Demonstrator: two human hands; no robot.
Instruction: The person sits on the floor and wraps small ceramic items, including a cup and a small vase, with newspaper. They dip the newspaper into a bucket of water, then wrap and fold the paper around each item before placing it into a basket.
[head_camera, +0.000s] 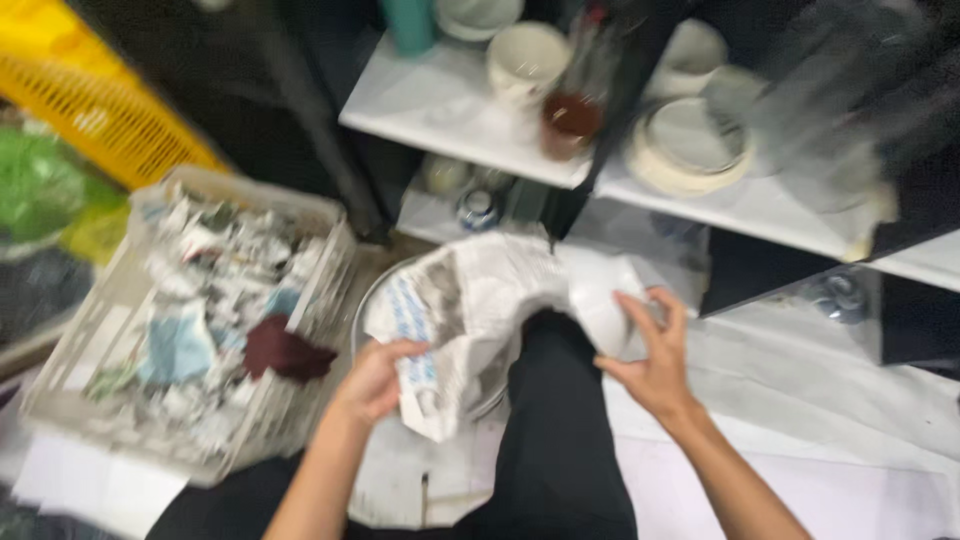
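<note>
My left hand (375, 378) grips a crumpled sheet of newspaper (462, 300) that lies over a round metal basin (365, 310). My right hand (655, 355) holds a white ceramic bowl (600, 300), still partly covered by the paper. My knee in black trousers (555, 420) rises between the two hands. The picture is blurred by motion.
A pale plastic crate (290, 400) full of crumpled paper and a dark red cloth (285, 350) stands at the left. A white shelf (440, 110) behind holds cups, stacked plates (690, 145) and a jar. A yellow crate (90, 100) sits at the far left.
</note>
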